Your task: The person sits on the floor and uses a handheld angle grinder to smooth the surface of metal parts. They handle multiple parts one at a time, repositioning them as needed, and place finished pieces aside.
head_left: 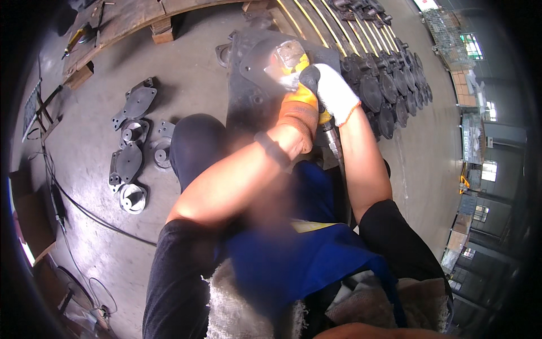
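My right hand [337, 93], in a white glove with an orange cuff, is wrapped round a yellow-and-black air tool [324, 117]. A metal fitting and a hose [333, 141] run from the tool toward my body. My left hand [299, 100], in an orange and yellow glove, is closed right beside it, its wrist crossing in front. What the left fingers hold is partly hidden and smeared by a blurry spot. Just beyond both hands lies a rough, bare-metal part [291, 53], over a dark metal plate [248, 85] with holes.
Several dark cast parts [138, 101] lie on the floor at left, some with shiny round bosses [132, 198]. Rows of similar castings [389, 85] stand at right near yellow bars [316, 22]. Black cables [84, 203] cross the floor; a wooden bench [124, 22] is at upper left.
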Demonstrator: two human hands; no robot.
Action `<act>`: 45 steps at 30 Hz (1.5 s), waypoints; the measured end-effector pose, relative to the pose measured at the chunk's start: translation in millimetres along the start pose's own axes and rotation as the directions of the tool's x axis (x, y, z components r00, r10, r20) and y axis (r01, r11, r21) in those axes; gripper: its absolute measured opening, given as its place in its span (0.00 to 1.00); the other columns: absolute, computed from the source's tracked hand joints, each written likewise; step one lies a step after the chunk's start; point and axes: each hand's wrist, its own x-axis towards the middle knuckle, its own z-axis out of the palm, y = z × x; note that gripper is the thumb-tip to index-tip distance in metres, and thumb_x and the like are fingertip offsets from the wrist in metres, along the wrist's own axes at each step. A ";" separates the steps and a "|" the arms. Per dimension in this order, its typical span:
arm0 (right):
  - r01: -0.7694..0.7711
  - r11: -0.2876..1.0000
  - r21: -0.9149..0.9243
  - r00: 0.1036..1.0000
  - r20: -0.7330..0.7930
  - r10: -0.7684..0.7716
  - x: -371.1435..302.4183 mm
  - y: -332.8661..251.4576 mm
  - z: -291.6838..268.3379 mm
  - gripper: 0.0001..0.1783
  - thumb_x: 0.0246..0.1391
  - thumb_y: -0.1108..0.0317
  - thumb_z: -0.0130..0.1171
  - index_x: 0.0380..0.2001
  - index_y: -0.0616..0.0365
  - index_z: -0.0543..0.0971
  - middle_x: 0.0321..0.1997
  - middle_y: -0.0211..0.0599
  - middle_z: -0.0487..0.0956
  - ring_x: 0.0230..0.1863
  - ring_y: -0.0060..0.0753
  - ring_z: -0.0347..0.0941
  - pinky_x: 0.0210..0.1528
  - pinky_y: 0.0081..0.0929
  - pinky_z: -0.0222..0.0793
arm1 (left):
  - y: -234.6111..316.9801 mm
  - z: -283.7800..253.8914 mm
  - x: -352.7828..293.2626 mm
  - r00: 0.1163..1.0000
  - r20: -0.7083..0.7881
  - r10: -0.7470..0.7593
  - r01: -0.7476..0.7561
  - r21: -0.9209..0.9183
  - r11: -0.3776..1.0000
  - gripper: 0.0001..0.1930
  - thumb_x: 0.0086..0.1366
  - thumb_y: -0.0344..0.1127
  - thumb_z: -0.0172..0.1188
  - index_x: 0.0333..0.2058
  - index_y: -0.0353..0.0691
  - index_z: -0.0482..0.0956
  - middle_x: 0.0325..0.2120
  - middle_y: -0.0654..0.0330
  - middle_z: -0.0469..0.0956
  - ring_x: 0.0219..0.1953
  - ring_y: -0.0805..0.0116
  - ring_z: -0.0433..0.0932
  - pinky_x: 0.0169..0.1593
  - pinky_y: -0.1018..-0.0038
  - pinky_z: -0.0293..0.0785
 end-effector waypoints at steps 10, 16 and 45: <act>-0.101 0.893 0.438 0.995 0.021 0.102 2.9 23.5 -2.2 0.14 0.56 0.64 0.52 0.35 0.65 0.80 0.32 0.34 0.80 0.33 0.25 0.74 0.36 0.24 0.72 | 1.3 20.4 9.8 0.999 -0.020 0.048 -0.050 -0.090 0.995 0.33 0.65 0.62 0.40 0.46 0.36 0.76 0.41 0.47 0.79 0.42 0.53 0.78 0.44 0.67 0.70; -0.179 0.752 0.634 0.984 0.113 0.139 -8.4 -14.9 -4.0 0.14 0.55 0.66 0.52 0.37 0.67 0.79 0.34 0.34 0.80 0.35 0.25 0.75 0.38 0.23 0.72 | 21.3 -3.8 -1.4 0.986 0.062 0.155 -0.165 0.205 0.965 0.26 0.69 0.52 0.36 0.46 0.38 0.75 0.44 0.47 0.77 0.45 0.51 0.77 0.45 0.66 0.72; -0.006 0.878 0.478 0.999 -0.039 0.028 46.4 18.6 -0.6 0.13 0.54 0.67 0.52 0.39 0.63 0.77 0.35 0.34 0.79 0.35 0.29 0.75 0.41 0.25 0.73 | 38.9 -26.5 17.2 0.997 -0.021 0.070 -0.069 0.055 0.996 0.23 0.54 0.47 0.58 0.43 0.37 0.76 0.38 0.48 0.80 0.40 0.54 0.80 0.40 0.68 0.74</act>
